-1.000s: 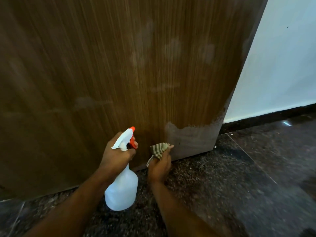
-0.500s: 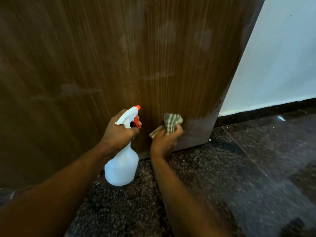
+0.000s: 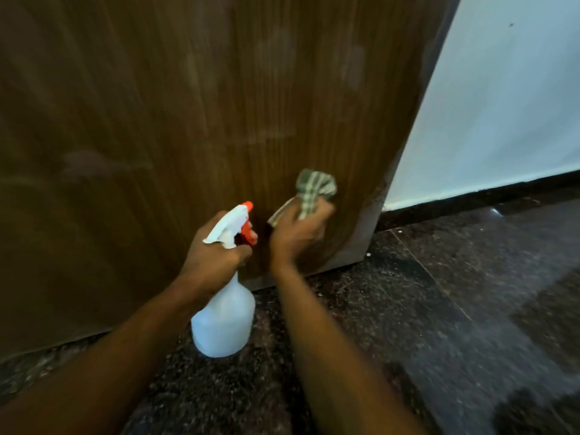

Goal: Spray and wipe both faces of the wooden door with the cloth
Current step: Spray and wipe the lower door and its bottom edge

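The brown wooden door (image 3: 188, 105) fills the left and middle of the head view, with faint pale smears on its face and a greyish dusty patch at its lower right corner. My left hand (image 3: 213, 252) grips the neck of a white spray bottle (image 3: 224, 321) with an orange trigger and nozzle, which points at the door. My right hand (image 3: 298, 233) holds a bunched green checked cloth (image 3: 314, 191) and presses it against the door's lower part, near its right edge.
A dark speckled stone floor (image 3: 439, 309) runs under the door and off to the right. Right of the door's edge stands a white wall (image 3: 502, 105) with a black skirting (image 3: 470, 202) along its base.
My right hand has moved the cloth up and to the right along the door's lower part. The greyish patch beside it looks smaller. The bottle hand has risen slightly.
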{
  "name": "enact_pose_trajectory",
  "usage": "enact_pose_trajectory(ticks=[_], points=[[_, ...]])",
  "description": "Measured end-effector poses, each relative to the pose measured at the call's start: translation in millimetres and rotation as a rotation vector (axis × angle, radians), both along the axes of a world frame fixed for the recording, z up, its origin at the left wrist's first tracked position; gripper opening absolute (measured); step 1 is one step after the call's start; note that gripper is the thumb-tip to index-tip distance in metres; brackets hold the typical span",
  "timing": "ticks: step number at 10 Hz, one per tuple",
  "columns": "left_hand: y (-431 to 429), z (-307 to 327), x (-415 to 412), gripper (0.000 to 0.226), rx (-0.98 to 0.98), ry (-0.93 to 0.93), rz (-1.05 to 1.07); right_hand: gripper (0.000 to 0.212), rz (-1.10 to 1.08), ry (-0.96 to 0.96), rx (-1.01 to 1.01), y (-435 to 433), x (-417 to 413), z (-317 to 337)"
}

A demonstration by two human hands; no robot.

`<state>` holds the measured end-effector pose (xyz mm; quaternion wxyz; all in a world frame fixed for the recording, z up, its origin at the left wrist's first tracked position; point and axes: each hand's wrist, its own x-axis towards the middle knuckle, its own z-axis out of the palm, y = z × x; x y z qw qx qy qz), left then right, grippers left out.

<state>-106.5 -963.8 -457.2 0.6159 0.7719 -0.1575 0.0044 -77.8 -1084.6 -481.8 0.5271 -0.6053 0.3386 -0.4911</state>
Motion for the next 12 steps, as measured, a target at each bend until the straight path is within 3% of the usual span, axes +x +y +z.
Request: enact_pose_trajectory(ticks=[2,3,4,5,6,7,8,9,10,11,12], points=[[-5.7,-16.1,-8.4,0.063,0.077,0.049,0.075,0.031,0.154,0.271,0.482,8.9,-3.9,-108.1],[-4.5,-26.2,-15.8,0.049,0.212,0.102,0.137,0.03,0.119,0.264,0.561,-6.9,2.9,-118.5],[6.4,-33.8,-26.9,0.048,0.221,0.16,0.125,0.029,0.051,0.074,0.474,-7.4,6.9,-88.5],[20.3,-31.4,-28.4,0.062,0.162,0.156,0.148,0.031,0.119,-0.073,0.119,5.0,14.5,-51.2],[26.9,-26.3,-27.0,0.07,0.148,0.101,0.158,0.035,0.195,0.055,-0.379,34.9,10.0,-54.1],[24.5,-22.4,-29.1,0.068,0.116,0.1,0.137,0.036,0.352,0.244,-0.106,53.4,-5.3,-101.9],[16.1,-23.7,-32.3,0.066,0.137,0.083,0.09,0.042,0.317,0.389,0.53,28.6,-0.8,-141.1],[8.5,-29.4,-34.4,0.058,0.117,0.091,0.051,0.041,0.185,0.337,0.776,-29.3,17.0,-148.9],[6.1,-38.1,-30.6,0.059,0.117,0.116,0.034,0.039,0.014,0.201,0.686,-93.1,23.2,-113.5],[2.0,-46.8,-24.8,0.058,0.151,0.107,0.027,0.037,-0.071,0.121,0.323,-130.3,24.8,-57.9],[-4.8,-53.8,-19.3,0.057,0.19,0.12,0.033,0.044,-0.069,0.178,-0.156,-105.7,22.6,-21.4]])
